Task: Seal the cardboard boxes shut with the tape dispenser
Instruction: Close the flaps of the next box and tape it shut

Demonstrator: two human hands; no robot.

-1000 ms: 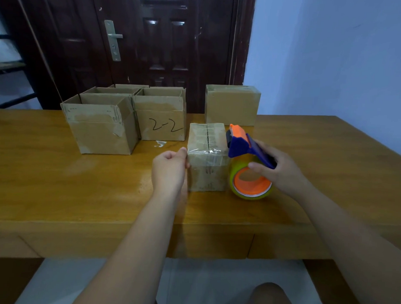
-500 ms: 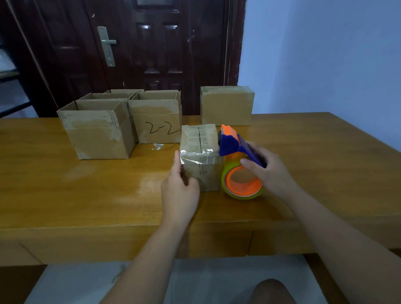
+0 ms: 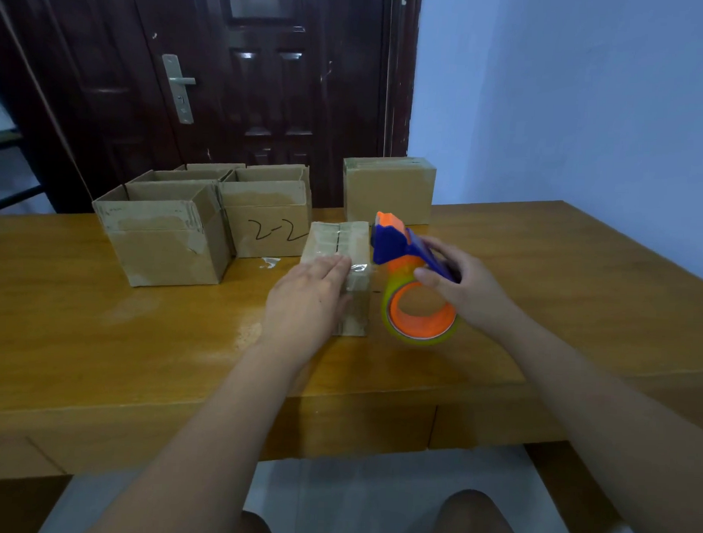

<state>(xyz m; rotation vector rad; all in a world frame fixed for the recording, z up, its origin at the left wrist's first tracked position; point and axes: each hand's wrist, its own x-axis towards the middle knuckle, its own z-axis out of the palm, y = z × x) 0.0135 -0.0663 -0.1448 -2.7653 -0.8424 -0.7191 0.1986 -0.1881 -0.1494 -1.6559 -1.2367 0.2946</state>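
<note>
A small closed cardboard box (image 3: 344, 242) with clear tape over its top stands mid-table. My left hand (image 3: 305, 300) lies flat against its near face, straight fingers pressing the tape at the top front edge. Just right of the box, my right hand (image 3: 462, 288) grips the blue handle of the tape dispenser (image 3: 411, 284), whose orange and blue head sits level with the box's top right edge. Its roll of tape hangs on an orange hub beside the box.
Two open boxes stand at the back left: a plain one (image 3: 163, 236) and one marked "2-2" (image 3: 266, 219), with more behind. A closed box (image 3: 388, 190) stands at the back. The wooden table (image 3: 100, 337) extends left and right. A dark door (image 3: 248, 83) is behind.
My left hand moved from the box's left side round to its front face and now presses flat at the top edge. The dispenser stayed beside the box.
</note>
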